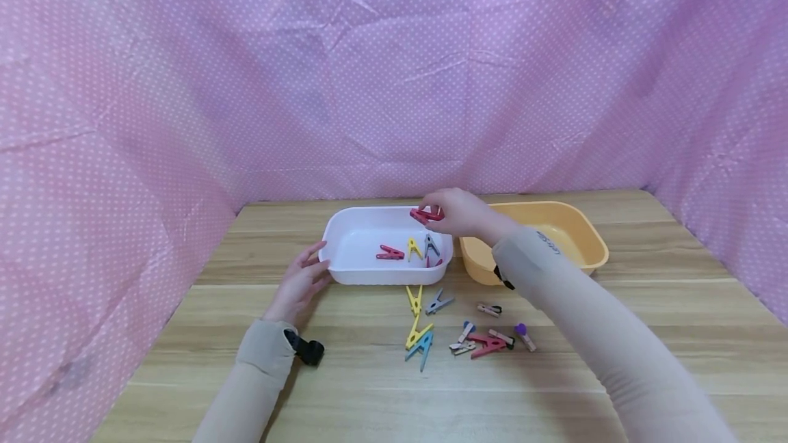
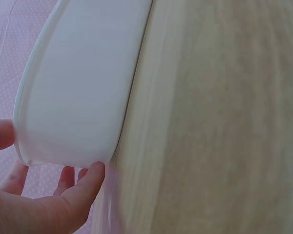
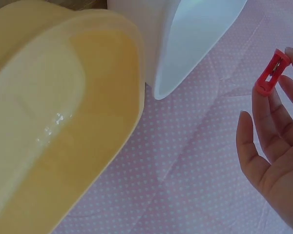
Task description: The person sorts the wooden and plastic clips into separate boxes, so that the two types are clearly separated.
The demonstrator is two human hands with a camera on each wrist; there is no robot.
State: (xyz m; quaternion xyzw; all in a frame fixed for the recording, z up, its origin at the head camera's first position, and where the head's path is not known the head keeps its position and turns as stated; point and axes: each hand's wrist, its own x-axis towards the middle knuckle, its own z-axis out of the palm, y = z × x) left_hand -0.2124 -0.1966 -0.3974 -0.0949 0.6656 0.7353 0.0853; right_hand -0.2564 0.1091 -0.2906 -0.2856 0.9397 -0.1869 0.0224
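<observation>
My right hand (image 1: pixel 460 212) pinches a red clothespin (image 1: pixel 426 215) between thumb and fingertips, above the right end of a white basin (image 1: pixel 351 277). In the right wrist view the same red clothespin (image 3: pixel 272 72) shows its metal spring. My left hand (image 1: pixel 300 284) touches the left end of the white basin; in the left wrist view its fingertips (image 2: pixel 96 168) rest against the outer wall. Inside the basin lie a red clothespin (image 1: pixel 390 252), a yellow clothespin (image 1: pixel 414 248), a grey clothespin (image 1: pixel 431 245) and another red one, partly hidden by the front wall.
A yellow basin (image 1: pixel 591 241) stands right of the white one, partly behind my right arm. In front lie yellow clothespins (image 1: pixel 415 301), a grey one (image 1: pixel 438 303), a blue one (image 1: pixel 422 346), a red one (image 1: pixel 488 345) and several small wooden clips (image 1: pixel 489 309). Pink dotted cloth (image 1: pixel 369 122) hangs behind.
</observation>
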